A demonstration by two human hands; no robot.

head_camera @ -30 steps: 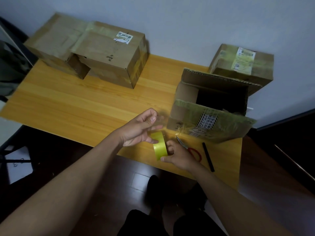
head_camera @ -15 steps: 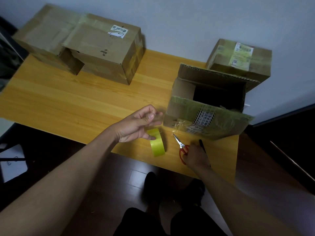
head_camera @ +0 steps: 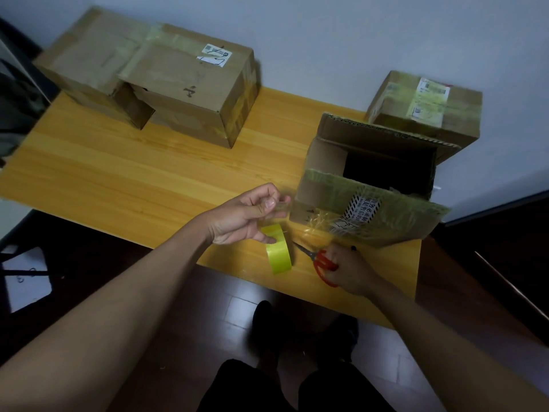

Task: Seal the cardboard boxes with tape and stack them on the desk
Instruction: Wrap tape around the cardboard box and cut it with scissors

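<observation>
A yellow-green tape roll (head_camera: 278, 253) stands on edge near the front of the wooden desk (head_camera: 118, 173). My left hand (head_camera: 249, 216) hovers just above it and pinches a clear strip of tape pulled from the roll. My right hand (head_camera: 352, 270) grips the red handles of the scissors (head_camera: 319, 260), whose blades point toward the roll. Right behind stands an open cardboard box (head_camera: 371, 191) with its flaps up. A taped box (head_camera: 424, 107) sits at the back right by the wall. Two closed boxes (head_camera: 166, 87) sit at the back left.
A black pen (head_camera: 353, 248) lies partly hidden beside my right hand. The desk's front edge runs just below both hands, with dark floor and my feet beneath. A white wall backs the desk. A dark chair and a white sheet are at the far left.
My right hand let go of the tape roll, moved right and took hold of the red scissors. My left hand kept pinching the tape end above the roll.
</observation>
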